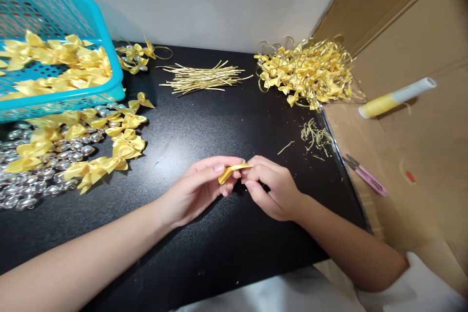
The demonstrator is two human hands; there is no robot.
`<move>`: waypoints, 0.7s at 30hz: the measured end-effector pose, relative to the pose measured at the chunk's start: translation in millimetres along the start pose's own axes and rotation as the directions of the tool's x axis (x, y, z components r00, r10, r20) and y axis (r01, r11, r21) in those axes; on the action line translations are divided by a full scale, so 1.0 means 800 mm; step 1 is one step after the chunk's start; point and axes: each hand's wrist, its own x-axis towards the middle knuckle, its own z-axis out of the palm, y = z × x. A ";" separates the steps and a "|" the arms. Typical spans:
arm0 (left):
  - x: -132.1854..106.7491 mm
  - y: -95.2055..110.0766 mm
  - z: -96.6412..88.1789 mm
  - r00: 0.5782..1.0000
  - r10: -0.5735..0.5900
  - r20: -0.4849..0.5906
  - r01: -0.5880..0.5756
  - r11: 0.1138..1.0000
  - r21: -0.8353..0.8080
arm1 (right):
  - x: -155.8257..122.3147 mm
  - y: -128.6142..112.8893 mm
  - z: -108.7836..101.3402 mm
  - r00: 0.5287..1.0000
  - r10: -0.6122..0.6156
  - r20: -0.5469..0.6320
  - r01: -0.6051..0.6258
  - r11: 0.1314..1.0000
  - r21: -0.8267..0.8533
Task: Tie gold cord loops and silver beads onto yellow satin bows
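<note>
My left hand and my right hand meet over the black table, near its front edge. Both pinch one small yellow ribbon bow between their fingertips, the left hand on its left end, the right hand on its right end. The bow is held just above the table top. A bundle of thin gold wire ties lies beyond the hands, towards the back wall.
A blue basket with yellow bows stands at the back left. Loose bows and silver beads lie in front of it. A heap of finished bows with gold loops sits back right. Pink snips and a yellow-white tube lie on cardboard at the right.
</note>
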 end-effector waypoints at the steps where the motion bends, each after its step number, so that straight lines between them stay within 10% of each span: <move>1: 0.000 0.000 0.000 1.000 -0.004 -0.024 0.004 1.000 -0.003 | 0.000 0.000 0.000 1.000 0.000 0.006 0.000 1.000 -0.006; 21: 0.000 -0.003 -0.002 0.998 -0.052 -0.036 0.049 0.995 -0.087 | 0.000 0.000 0.001 0.999 0.006 0.053 -0.007 1.000 0.012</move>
